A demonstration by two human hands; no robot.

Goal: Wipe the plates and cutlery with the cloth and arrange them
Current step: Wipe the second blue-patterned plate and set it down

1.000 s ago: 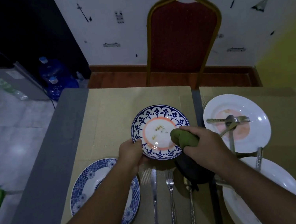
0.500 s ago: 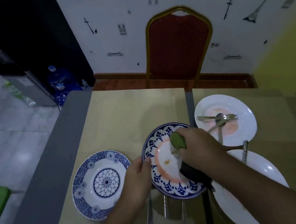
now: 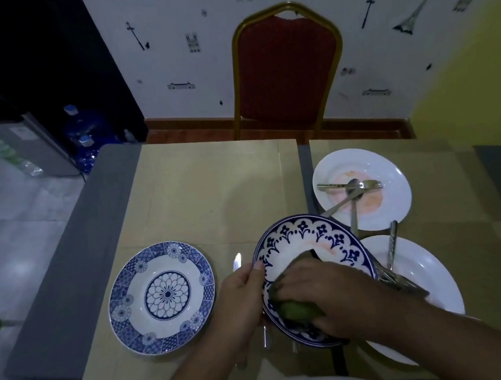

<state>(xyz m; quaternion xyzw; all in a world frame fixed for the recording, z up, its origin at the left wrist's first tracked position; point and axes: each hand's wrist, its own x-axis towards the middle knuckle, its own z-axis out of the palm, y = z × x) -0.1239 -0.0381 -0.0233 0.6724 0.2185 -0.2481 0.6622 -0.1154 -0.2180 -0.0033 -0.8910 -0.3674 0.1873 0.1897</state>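
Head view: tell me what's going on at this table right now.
A person is wiping dishes. The left hand grips the rim of a round blue-and-white patterned plate with an orange ring, held tilted above the table. The right hand presses a green cloth onto its near side. A blue floral plate lies on the mat to the left. At the right, the far white plate holds orange smears, a fork and spoons. The near white plate holds more cutlery.
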